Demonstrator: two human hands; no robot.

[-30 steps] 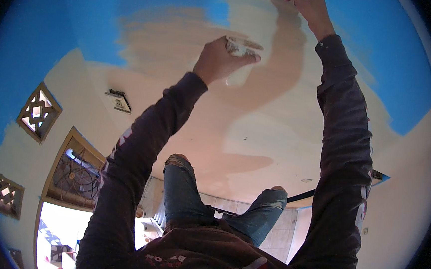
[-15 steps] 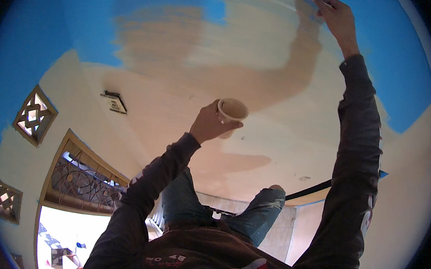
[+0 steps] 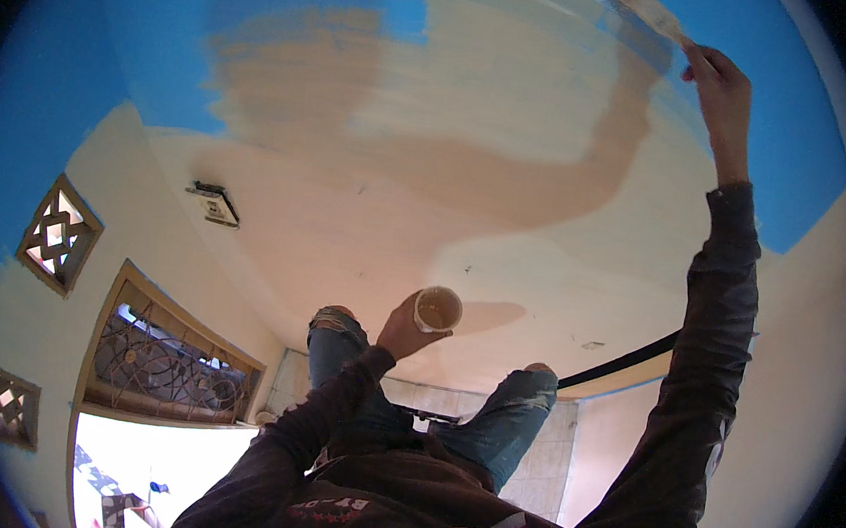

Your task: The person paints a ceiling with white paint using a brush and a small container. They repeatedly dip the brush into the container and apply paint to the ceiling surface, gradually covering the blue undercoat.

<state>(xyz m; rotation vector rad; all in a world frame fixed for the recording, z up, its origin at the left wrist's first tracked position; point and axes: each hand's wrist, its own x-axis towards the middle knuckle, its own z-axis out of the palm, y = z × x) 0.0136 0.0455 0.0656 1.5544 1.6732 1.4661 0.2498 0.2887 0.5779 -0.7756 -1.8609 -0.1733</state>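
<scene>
My left hand (image 3: 405, 329) is closed around a light-coloured plastic cup (image 3: 438, 309), held low in front of my knees. The inside of the cup looks beige. Up at the top right, my right hand (image 3: 723, 89) grips the handle of a paintbrush (image 3: 649, 10). The bristles lie at or close to the wall (image 3: 513, 104), where cream paint borders the blue paint (image 3: 796, 114). A shadow of my arm and the brush falls across the cream area.
A socket plate (image 3: 215, 204) sits loose on the wall at the left. Lattice vents (image 3: 60, 235) and a doorway with an ornate grille (image 3: 176, 355) stand further left. My bent knees (image 3: 520, 413) are below, and a dark edge (image 3: 622, 364) runs at the lower right.
My right hand has moved right and slightly down with the paintbrush, bringing more of the brush into view. My left hand has lowered the cup toward my knees.
</scene>
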